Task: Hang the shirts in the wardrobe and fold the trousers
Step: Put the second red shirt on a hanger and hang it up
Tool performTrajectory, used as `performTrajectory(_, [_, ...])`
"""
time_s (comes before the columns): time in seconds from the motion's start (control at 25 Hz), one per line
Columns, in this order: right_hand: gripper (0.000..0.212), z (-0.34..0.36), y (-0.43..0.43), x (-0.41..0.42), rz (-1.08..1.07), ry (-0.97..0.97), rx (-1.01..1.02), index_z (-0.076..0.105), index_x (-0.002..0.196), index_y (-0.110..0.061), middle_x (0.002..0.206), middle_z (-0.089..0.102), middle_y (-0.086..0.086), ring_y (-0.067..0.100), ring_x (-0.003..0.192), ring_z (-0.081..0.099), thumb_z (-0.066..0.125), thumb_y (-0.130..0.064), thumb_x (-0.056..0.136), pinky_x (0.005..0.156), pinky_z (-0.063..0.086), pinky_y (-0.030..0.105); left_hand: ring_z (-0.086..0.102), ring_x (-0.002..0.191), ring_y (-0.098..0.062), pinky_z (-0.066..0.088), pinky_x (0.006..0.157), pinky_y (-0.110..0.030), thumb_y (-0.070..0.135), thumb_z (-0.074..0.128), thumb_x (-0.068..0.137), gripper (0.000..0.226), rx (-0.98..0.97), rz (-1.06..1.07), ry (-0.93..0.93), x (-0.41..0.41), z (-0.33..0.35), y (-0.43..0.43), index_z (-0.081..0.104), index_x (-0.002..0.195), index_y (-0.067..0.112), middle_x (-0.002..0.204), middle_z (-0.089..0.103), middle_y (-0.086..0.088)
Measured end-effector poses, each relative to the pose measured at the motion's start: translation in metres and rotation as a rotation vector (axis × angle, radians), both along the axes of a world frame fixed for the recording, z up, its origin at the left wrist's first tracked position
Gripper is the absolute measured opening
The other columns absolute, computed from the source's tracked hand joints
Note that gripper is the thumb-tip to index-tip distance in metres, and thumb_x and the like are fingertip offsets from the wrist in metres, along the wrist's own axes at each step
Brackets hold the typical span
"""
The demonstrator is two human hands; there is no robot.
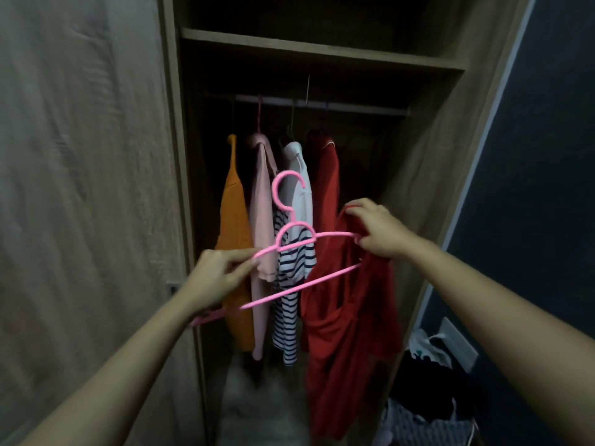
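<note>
Before the wooden wardrobe, a hanger is pinched by the left hand, a red shirt by the right hand.

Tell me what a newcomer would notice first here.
A bright pink hanger is held mid-frame before the open wardrobe, its left shoulder pinched by the left grip. The right grip holds a red shirt at its other end. Behind, an orange top, a pale pink top, a white top and a striped top hang below the rail.

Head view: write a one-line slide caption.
Left hand holds pink hanger; right hand fits red shirt onto it before the wardrobe.
</note>
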State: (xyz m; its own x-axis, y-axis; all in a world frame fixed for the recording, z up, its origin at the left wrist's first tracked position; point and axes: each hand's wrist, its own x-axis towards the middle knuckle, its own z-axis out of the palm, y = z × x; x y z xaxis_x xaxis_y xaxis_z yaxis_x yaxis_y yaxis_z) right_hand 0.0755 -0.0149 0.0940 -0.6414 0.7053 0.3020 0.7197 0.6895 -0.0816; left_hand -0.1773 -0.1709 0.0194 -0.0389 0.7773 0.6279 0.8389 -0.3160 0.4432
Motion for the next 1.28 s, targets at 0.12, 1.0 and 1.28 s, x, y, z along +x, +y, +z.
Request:
performTrajectory(0.12, [0.064, 0.006, -0.034, -0.02, 0.12, -0.063, 0.078, 0.045, 0.135, -0.017, 0.142, 0.041, -0.004, 0.026, 0.113, 0.043, 0.056, -0.004, 0.073, 0.096, 0.043, 0.037, 0.052, 0.068, 0.027, 0.037, 0.061, 0.002, 0.029, 0.061, 0.085, 0.031, 0.113, -0.031, -0.116, 0.023, -0.018, 0.01, 0.069, 0.111, 0.015, 0.091, 0.075, -0.002])
performTrajectory(1.0, [0.054, 0.054, -0.059, 0.021, 0.207, 0.367, 0.841, 0.059, 0.066, -0.017, 0.06, 0.061, 0.002, 0.024, 0.058, 0.063, 0.028, -0.051, 0.096, 0.041, 0.035, 0.03, 0.049, 0.122, -0.02, 0.035, 0.102, -0.019, 0.029, 0.07, 0.051, 0.088, -0.394, -0.149, -0.473, 0.062, -0.081, 0.024, 0.041, 0.134, 0.026, 0.133, 0.045, -0.004])
performTrajectory(1.28, [0.065, 0.009, -0.024, 0.061, 0.046, 0.262, 0.778, 0.056, 0.062, -0.016, 0.056, 0.06, 0.001, 0.025, 0.054, 0.063, 0.019, -0.058, 0.095, 0.04, 0.037, 0.028, 0.055, 0.058, -0.005, 0.045, 0.053, -0.022, -0.004, 0.065, 0.055, 0.069, -0.641, -0.222, -0.534, -0.005, -0.006, 0.002, 0.056, 0.116, 0.026, 0.084, 0.066, 0.002])
